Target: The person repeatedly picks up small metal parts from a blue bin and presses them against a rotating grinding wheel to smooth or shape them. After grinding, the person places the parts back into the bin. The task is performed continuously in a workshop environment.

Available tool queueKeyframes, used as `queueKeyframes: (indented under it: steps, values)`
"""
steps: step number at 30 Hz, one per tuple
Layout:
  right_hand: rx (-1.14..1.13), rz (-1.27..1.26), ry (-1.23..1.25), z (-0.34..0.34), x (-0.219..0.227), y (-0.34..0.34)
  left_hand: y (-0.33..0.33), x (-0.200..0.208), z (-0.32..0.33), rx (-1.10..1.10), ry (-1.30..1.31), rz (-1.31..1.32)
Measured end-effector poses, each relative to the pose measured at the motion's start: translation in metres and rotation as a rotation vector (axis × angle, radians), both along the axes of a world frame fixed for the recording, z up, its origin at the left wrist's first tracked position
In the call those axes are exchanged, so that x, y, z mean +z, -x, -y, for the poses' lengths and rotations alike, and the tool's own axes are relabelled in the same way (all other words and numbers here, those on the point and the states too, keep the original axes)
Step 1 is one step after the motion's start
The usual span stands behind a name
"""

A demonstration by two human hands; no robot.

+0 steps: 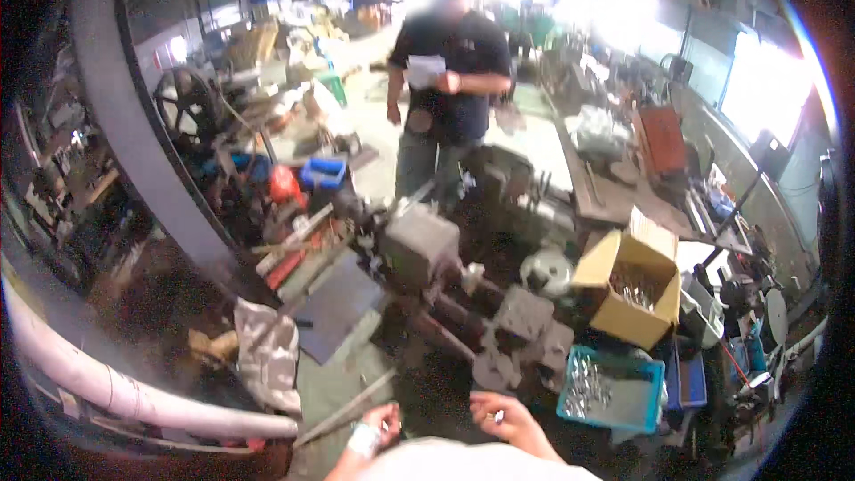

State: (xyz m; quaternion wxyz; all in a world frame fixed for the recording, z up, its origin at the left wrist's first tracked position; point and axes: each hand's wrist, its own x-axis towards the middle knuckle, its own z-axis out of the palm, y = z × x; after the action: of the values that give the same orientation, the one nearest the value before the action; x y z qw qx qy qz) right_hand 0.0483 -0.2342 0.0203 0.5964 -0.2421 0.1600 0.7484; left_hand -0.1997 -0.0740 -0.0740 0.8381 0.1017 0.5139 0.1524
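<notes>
At six o'clock, low in view, the right hand (503, 419) pinches a small shiny metal part (497, 415) in curled fingers, while the left hand (374, 428), at seven o'clock, loosely grips something white, too blurred to identify.

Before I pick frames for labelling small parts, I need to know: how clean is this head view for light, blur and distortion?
Head view: windows at upper right blow out to white; fisheye bends the pipe and darkens the corners; the whole picture is soft, so the metal parts in the blue tray and cardboard box blur together; both hands sit low, dim.
</notes>
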Motion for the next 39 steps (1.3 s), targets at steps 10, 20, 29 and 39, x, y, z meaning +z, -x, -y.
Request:
queueKeyframes:
  steps: [10,20,29,39]
  values:
    - [0.045,-0.286,0.087,-0.045,-0.014,0.075,0.044,-0.037,-0.029,0.099,0.197,0.142]
    - [0.419,0.209,0.204,-0.104,0.006,0.074,0.071,-0.062,0.012,0.524,0.242,0.312]
    - [0.694,0.104,0.306,-0.134,-0.103,0.085,0.056,-0.052,0.120,0.899,0.296,0.297]
    - [0.990,0.529,0.651,-0.112,-0.238,0.106,0.070,-0.140,0.191,1.169,0.345,0.327]
